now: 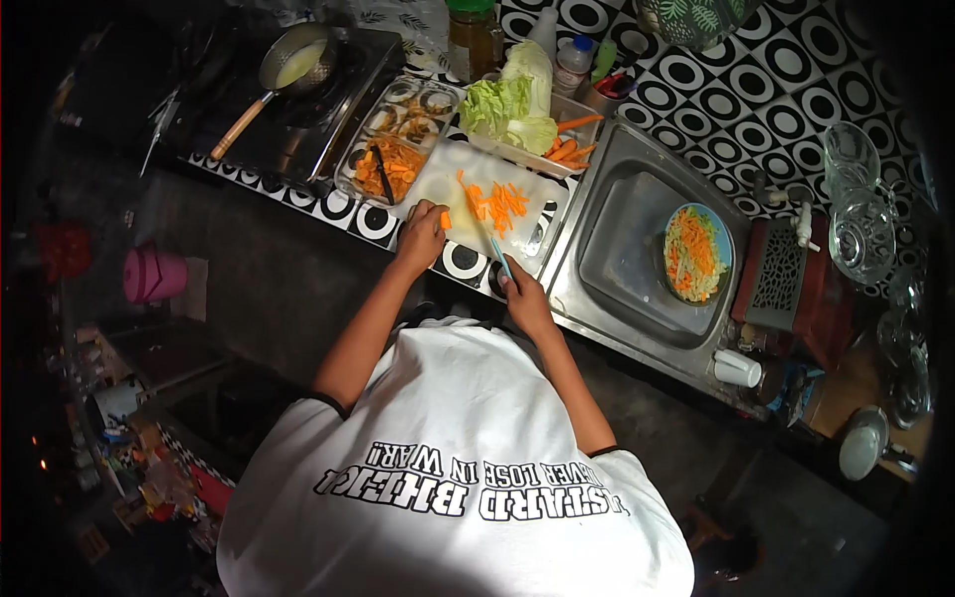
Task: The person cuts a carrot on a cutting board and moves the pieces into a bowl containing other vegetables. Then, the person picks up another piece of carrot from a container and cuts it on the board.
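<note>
My left hand [423,239] is closed around a piece of carrot [445,220] at the near left edge of the pale cutting board [540,195]. In my right hand [524,298] is the blue handle of a knife [501,258], gripped near the counter's front edge. The knife's blade reaches forward over the board and is partly hard to make out against the orange. Beside the blade lies a pile of cut carrot sticks [505,205].
Left of the board, a clear tray [348,164] holds orange peelings [390,167] and a black-handled tool. Behind sits a container with cabbage [512,114] and carrots [569,151]. A pan [298,62] rests on the stove. In the sink [622,239] stands a bowl of cut vegetables [696,254].
</note>
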Tool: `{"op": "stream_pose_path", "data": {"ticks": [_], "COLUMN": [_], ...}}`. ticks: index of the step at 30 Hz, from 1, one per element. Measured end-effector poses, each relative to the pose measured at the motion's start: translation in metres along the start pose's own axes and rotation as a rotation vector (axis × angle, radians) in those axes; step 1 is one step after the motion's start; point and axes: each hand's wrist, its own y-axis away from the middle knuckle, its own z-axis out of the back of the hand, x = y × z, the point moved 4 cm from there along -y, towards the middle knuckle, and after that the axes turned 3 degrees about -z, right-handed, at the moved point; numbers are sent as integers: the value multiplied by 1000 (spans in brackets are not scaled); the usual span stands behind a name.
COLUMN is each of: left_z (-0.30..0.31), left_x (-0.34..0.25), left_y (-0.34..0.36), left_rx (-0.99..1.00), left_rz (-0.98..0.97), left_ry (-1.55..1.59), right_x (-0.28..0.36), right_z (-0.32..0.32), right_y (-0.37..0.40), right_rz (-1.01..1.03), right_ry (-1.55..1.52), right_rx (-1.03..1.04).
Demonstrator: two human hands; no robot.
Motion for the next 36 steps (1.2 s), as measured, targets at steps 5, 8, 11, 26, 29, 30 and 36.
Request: {"op": "stream_pose_path", "data": {"ticks": [5,8,11,26,29,30,36], "left_z": [-8,-9,-5,-5,-4,-2,4], "left_x": [14,22,25,39,39,38,30], "left_y": [-17,-18,-16,-19,-20,-20,-20], "left_rx": [79,82,108,90,127,131,129], "left_rz": [-51,-67,-107,-230,-250,-254,-239], "left_ry": [-93,-60,-8,58,56,56,68], "right_x": [2,7,20,52,49,47,40], "right_z": [-11,-26,-43,-100,-105,-108,-106], "right_y": [23,33,40,35,36,37,44], "right_rz": [-63,-131,-209,-217,-206,-208,-249], "right_ry": [-70,-111,-198,-237,-288,-292,-288], "right_rx": [-52,-58,-44,-212,-259,-263,-294]}}
